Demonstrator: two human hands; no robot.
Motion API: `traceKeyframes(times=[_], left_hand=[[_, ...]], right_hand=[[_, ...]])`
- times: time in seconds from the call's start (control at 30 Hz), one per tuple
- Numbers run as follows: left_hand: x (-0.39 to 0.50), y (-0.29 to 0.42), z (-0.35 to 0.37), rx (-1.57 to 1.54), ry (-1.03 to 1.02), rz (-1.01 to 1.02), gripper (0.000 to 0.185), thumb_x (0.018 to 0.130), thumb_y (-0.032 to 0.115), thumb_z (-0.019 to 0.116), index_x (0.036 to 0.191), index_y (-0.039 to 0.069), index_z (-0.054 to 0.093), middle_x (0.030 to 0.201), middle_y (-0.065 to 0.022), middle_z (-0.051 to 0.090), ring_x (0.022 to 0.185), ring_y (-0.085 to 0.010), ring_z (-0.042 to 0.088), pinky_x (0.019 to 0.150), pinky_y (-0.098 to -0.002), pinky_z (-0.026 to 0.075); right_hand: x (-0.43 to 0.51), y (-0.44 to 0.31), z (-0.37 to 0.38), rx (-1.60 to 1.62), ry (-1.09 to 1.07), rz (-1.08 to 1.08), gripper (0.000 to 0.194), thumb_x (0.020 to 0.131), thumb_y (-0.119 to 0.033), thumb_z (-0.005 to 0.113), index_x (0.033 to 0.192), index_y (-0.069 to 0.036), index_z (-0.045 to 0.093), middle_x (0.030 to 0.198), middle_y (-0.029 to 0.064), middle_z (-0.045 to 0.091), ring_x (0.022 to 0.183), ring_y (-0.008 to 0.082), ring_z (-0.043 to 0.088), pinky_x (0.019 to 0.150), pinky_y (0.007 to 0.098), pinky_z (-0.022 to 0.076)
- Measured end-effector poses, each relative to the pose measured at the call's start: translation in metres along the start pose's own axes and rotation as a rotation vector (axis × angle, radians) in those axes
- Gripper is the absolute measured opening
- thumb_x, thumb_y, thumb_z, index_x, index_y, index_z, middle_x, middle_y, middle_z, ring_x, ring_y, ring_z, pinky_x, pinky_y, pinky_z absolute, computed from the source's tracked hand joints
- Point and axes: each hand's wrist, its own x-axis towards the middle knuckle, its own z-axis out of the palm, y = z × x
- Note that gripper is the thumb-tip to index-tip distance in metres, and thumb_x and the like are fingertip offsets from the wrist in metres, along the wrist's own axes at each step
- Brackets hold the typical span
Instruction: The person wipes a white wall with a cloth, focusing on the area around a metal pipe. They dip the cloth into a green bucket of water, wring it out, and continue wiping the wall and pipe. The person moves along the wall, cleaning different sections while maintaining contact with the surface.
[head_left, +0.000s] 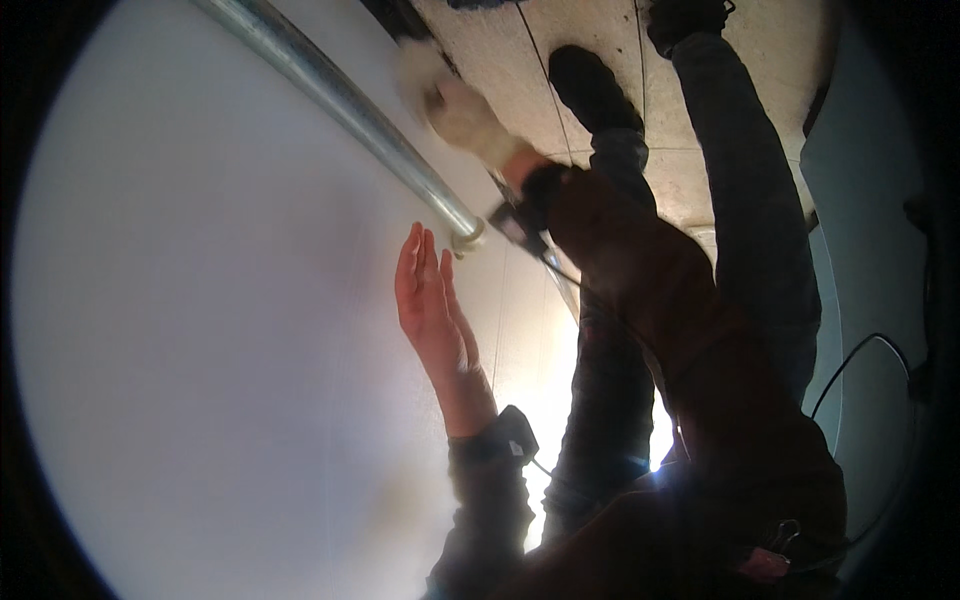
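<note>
My left hand (429, 300) is bare, with straight fingers held together and the thumb slightly apart. It holds nothing and is raised in front of a smooth white wall panel (225, 315); whether it touches the panel cannot be told. Just beyond its fingertips is the end of a round metal pipe (352, 120), which has a pale collar (466, 238). My right hand (469, 116), blurred, is stretched out past the pipe, near the base of the panel. Something pale, a glove or a cloth, covers it. Blur hides its fingers and anything in them.
A dark strapped device (517, 431) sits on my left wrist, another (521, 225) near my right wrist, both with thin cables. My legs (750, 187) and dark shoes (596, 86) stand over a tiled floor (600, 22). A black cable (874, 337) loops at the right.
</note>
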Motion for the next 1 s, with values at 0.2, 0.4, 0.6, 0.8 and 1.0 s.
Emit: traceKeyframes(times=[0.2,0.4,0.6,0.8,1.0], left_hand=[[-0.004,-0.019,-0.008,0.029,-0.001,0.0,0.04,0.103,0.009,0.045,0.141,0.001,0.042,0.15,-0.0153,0.04,0.139,-0.0288,0.039,0.117,-0.0433,0.031],[0.004,-0.035,-0.009,0.012,-0.043,-0.023,0.039,0.102,0.013,0.048,0.139,0.001,0.044,0.148,-0.0168,0.042,0.137,-0.0319,0.041,0.115,-0.0443,0.035],[-0.006,-0.035,-0.004,0.018,-0.051,-0.053,0.045,0.101,0.023,0.053,0.139,0.001,0.043,0.148,-0.0185,0.042,0.136,-0.0325,0.043,0.112,-0.0451,0.036],[-0.018,-0.041,0.002,-0.053,0.042,-0.037,0.041,0.101,0.014,0.052,0.139,-0.001,0.044,0.143,-0.0158,0.048,0.136,-0.0271,0.044,0.114,-0.0454,0.035],[-0.022,-0.029,0.016,-0.024,0.084,-0.086,0.043,0.1,0.013,0.054,0.14,-0.001,0.044,0.141,-0.0123,0.049,0.131,-0.0239,0.047,0.111,-0.0431,0.037]], right_hand=[[-0.038,-0.002,0.009,0.511,0.138,0.15,0.032,0.091,-0.024,0.059,0.118,-0.009,0.058,0.108,0.0193,0.066,0.105,0.0388,0.062,0.088,0.0425,0.0504],[-0.155,0.091,0.13,-0.241,-0.09,0.006,0.05,0.086,-0.021,0.065,0.133,-0.011,0.055,0.131,0.0208,0.057,0.128,0.0309,0.05,0.104,0.033,0.0416],[-0.063,0.041,0.047,0.277,-0.222,0.346,0.034,0.089,-0.027,0.057,0.12,-0.013,0.065,0.125,0.0191,0.062,0.117,0.0331,0.059,0.101,0.0388,0.0463],[0.051,-0.028,-0.023,0.077,0.511,-0.528,0.026,0.076,-0.011,0.062,0.1,-0.005,0.066,0.105,0.0165,0.058,0.097,0.0356,0.059,0.083,0.0428,0.0509],[-0.042,0.027,0.052,-0.361,-0.045,-0.213,0.03,0.09,-0.015,0.05,0.114,-0.008,0.066,0.115,0.0204,0.06,0.106,0.0366,0.059,0.096,0.0438,0.0473]])
